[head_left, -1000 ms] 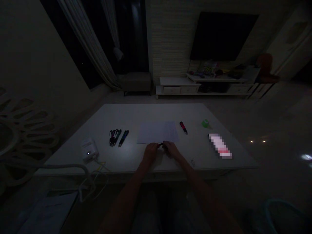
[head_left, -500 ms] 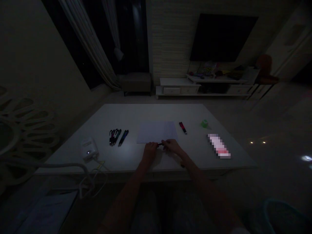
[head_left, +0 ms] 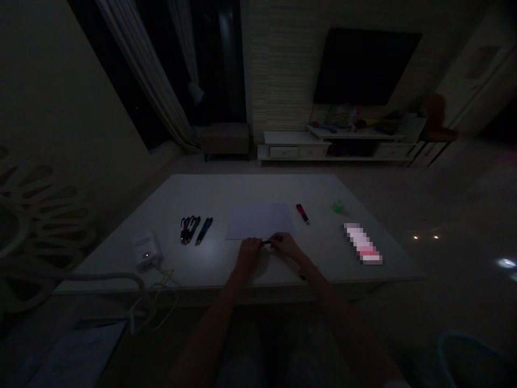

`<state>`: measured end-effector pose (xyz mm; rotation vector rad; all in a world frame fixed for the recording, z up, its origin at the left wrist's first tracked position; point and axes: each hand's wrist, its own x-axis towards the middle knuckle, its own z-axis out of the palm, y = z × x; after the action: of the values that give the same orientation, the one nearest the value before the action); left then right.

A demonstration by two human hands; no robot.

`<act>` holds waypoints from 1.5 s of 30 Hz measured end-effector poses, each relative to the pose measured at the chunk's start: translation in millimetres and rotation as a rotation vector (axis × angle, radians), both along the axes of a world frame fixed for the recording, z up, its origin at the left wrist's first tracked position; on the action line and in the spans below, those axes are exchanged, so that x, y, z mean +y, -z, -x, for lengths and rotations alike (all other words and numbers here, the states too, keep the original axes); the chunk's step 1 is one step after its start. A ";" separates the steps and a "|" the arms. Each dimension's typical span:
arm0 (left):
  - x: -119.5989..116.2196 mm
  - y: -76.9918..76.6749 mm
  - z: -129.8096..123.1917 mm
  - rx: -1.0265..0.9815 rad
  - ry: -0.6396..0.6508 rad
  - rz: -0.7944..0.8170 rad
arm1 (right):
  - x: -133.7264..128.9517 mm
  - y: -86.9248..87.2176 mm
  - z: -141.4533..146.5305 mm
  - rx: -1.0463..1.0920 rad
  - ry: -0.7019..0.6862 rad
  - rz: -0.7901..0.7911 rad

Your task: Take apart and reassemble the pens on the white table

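Note:
Close to the near edge of a sheet of paper (head_left: 254,218), both hands hold a dark pen (head_left: 267,242) with a bit of red on it. My left hand (head_left: 249,253) is closed round its left end, and my right hand (head_left: 286,245) pinches its right end. The fingers cover most of the pen. Lines of writing or print show faintly on the paper's right part. Beyond my right hand lies a red and black pen (head_left: 302,213). Several dark pens (head_left: 190,230) lie to the left of the paper, with a blue and black pen (head_left: 204,231) beside them.
On the white table (head_left: 250,188) a pixelated phone (head_left: 362,243) lies at the right, near a small green object (head_left: 338,206). A white box-shaped device (head_left: 146,250) with cables stands at the left. A small dark object is partly hidden by my right forearm. The room is dim.
The view has shifted slightly. Both hands stay at the same place on the pen, and a red part now shows beside my left fingers. Other things on the table have not moved.

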<state>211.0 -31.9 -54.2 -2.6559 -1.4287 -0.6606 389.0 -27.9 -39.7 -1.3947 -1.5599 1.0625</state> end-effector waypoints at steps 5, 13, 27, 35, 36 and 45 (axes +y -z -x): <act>0.6 -0.3 -0.8 0.009 0.002 0.026 | -3.2 -1.4 -0.4 0.013 0.015 0.027; 2.2 2.2 -0.4 0.013 0.015 0.038 | 0.4 2.5 1.8 0.008 0.036 -0.051; -0.7 -2.2 -1.3 0.008 0.004 0.006 | -2.2 3.9 6.6 0.066 0.056 -0.045; 1.3 -0.1 -1.4 0.041 -0.011 0.005 | -0.4 4.5 -4.2 0.070 0.082 -0.100; 0.9 -0.8 -1.8 0.047 -0.015 -0.004 | -0.3 5.1 -6.8 0.076 0.107 -0.115; -4.7 -14.4 -1.6 0.151 -0.008 0.105 | -9.0 8.7 -25.1 -0.024 0.107 -0.087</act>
<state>212.6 -36.5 -39.9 -2.7092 -1.4695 -0.3847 414.1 -36.9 -48.4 -1.4197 -1.5133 0.9067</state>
